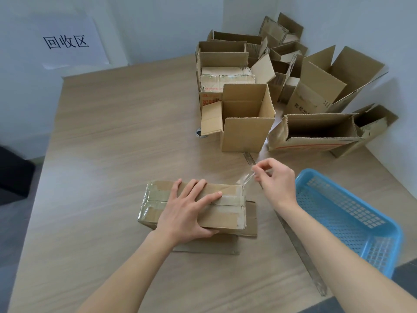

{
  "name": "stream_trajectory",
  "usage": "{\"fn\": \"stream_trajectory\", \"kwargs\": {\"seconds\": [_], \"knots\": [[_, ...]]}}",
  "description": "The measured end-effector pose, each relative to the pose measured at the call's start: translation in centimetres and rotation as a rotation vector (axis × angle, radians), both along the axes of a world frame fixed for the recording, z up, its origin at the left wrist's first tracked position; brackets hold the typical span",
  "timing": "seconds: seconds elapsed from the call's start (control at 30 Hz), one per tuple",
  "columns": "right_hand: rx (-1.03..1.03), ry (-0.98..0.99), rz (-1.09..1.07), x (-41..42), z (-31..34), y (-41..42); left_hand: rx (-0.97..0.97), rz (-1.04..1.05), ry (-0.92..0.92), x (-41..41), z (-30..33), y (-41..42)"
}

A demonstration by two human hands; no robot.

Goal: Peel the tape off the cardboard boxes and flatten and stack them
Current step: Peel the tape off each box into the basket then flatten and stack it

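A sealed cardboard box (228,216) wrapped in clear tape lies in front of me on a flattened piece of cardboard (250,222). My left hand (187,213) lies across its top, fingers spread, thumb hooked over the near side. My right hand (274,179) pinches a strip of clear tape (244,178) that lifts away from the box's far right corner.
Several opened cardboard boxes (246,123) crowd the table's far right corner against the wall. A blue plastic basket (352,220) sits at my right. A metal ruler (302,251) lies diagonally under my right forearm. A paper sign (67,41) hangs on the left wall.
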State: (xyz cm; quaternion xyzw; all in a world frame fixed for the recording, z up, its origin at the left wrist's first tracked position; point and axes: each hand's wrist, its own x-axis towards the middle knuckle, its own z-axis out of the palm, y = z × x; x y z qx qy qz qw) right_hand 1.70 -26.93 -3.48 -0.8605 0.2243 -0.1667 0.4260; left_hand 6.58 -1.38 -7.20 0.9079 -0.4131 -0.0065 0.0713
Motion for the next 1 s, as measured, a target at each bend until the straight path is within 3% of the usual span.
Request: {"fn": "stream_trajectory", "kwargs": {"seconds": [0.07,0.23,0.37,0.6,0.7,0.73,0.87,1.0], "knots": [[-0.093,0.021,0.039,0.7,0.1,-0.1,0.004,-0.005,-0.006,0.1,0.0,0.0],[-0.167,0.117,0.443,0.1,-0.9,1.0,0.018,0.01,0.004,0.0,0.1,-0.2],[-0.232,0.257,0.54,-0.6,-2.0,0.3,0.006,0.013,0.003,0.1,0.0,-0.2],[-0.025,0.315,0.336,1.4,-1.7,0.4,0.022,0.015,0.01,0.0,0.2,-0.2],[0.184,0.163,-0.154,1.3,-0.7,-1.8,0.025,0.021,0.02,-0.1,0.3,-0.3],[0.17,0.116,-0.206,1.0,-0.5,-2.9,0.023,0.025,0.019,0.0,0.4,-0.3],[-0.109,0.146,0.035,-1.3,0.3,-5.2,0.035,0.03,0.018,0.3,0.4,-0.3],[-0.204,0.191,-0.107,-4.9,-0.5,-7.5,0.011,0.05,0.012,-0.1,0.3,-0.8]]}}
